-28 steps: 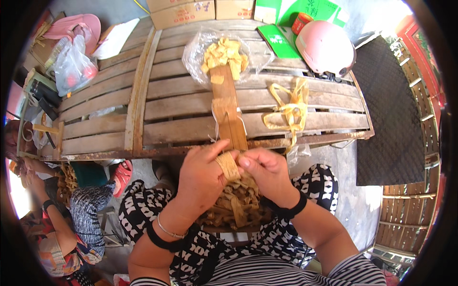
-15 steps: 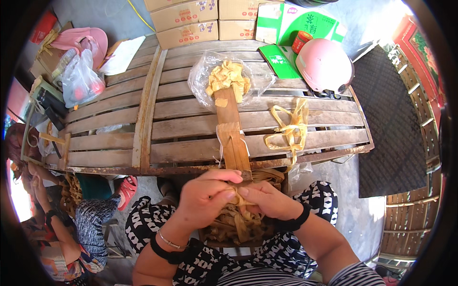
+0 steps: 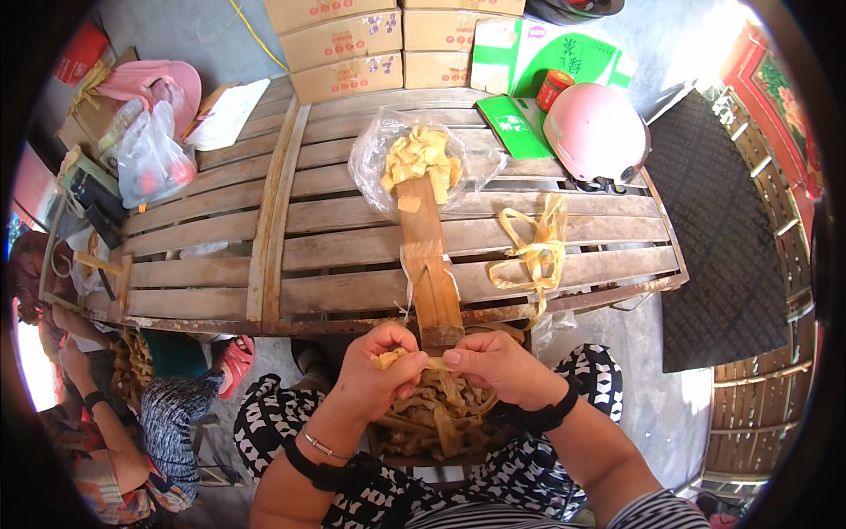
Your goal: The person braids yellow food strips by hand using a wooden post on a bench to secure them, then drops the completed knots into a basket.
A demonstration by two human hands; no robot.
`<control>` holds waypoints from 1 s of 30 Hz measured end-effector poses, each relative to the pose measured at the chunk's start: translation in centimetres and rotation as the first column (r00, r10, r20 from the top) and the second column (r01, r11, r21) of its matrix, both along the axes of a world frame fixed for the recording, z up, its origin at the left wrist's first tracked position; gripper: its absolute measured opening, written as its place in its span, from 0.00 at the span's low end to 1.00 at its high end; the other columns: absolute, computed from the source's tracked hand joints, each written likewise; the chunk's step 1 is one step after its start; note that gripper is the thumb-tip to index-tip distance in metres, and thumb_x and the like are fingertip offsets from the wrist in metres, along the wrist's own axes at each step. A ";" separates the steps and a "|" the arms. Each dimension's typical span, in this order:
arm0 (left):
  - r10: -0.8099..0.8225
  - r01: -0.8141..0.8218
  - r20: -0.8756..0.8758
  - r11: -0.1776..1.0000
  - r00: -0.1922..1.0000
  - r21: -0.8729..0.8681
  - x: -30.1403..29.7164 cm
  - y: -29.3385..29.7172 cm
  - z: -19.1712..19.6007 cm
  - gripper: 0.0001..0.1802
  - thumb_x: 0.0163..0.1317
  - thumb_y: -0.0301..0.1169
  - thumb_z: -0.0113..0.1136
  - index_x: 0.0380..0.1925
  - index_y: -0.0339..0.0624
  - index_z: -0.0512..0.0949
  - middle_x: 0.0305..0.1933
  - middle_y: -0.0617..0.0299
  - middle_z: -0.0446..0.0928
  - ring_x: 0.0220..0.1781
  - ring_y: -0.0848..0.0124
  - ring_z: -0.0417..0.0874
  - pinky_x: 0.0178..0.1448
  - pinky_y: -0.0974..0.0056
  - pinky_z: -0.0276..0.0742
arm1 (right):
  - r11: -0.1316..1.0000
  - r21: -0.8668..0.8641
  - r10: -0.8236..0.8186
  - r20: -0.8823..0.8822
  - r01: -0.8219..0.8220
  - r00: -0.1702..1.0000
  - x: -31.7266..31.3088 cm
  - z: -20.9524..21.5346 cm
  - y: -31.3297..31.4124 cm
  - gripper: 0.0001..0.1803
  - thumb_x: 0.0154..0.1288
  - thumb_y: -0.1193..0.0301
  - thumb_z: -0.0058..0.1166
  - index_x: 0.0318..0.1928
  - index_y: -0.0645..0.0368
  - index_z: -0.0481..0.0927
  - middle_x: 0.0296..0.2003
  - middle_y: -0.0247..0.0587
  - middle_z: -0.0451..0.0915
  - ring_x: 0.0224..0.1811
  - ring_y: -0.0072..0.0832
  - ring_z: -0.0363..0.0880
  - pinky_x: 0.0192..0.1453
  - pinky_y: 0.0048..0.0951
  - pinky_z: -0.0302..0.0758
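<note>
Both hands have drawn apart since half a second ago — the strip now spans between them.
Left hand (image 3: 374,379) and right hand (image 3: 493,361) pinch the pale yellow strip (image 3: 407,360) shut-fingered; it looks light, limp, easily torn — grip near the ends.

Single head fisheye, looking down, close over slatted table (image 3: 352,247).

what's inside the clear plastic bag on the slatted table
The clear plastic bag holds a heap of pale yellow folded strips, with the far end of a wooden plank lying over its mouth. Whatever lies beneath the heap is covered.
</note>
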State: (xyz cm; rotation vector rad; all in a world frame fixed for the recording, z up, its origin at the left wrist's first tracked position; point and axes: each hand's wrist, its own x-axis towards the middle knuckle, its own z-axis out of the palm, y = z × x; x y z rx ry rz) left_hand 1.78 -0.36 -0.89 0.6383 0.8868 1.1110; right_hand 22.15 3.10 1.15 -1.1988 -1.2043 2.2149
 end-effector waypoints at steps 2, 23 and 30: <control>0.039 -0.039 0.002 0.999 0.999 -0.004 0.0 0.0 -0.5 0.07 0.61 0.22 0.62 0.33 0.40 0.72 0.22 0.61 0.74 0.16 0.75 0.70 0.21 0.71 0.68 | 0.996 0.083 -0.026 0.078 0.020 0.997 0.4 0.0 0.6 0.14 0.68 0.62 0.62 0.33 0.60 0.82 0.19 0.23 0.71 0.19 0.10 0.62 0.22 0.16 0.55; 0.038 0.020 -0.492 0.994 0.870 0.110 3.3 -2.1 -1.3 0.09 0.68 0.28 0.52 0.39 0.36 0.80 0.37 0.57 0.83 0.36 0.69 0.83 0.40 0.68 0.77 | -0.020 1.000 -0.100 -0.003 0.001 0.995 -1.1 -0.9 0.4 0.13 0.60 0.79 0.53 0.45 0.58 0.78 0.20 0.36 0.77 0.19 0.38 0.78 0.25 0.31 0.75; -0.831 0.843 -0.139 0.533 0.539 0.079 1.9 -1.8 3.0 0.13 0.67 0.39 0.60 0.43 0.44 0.84 0.36 0.65 0.83 0.33 0.76 0.79 0.37 0.70 0.74 | 0.356 0.933 0.015 -0.060 0.051 0.998 0.3 1.9 0.4 0.06 0.64 0.76 0.54 0.32 0.62 0.82 0.21 0.41 0.79 0.20 0.33 0.78 0.25 0.29 0.73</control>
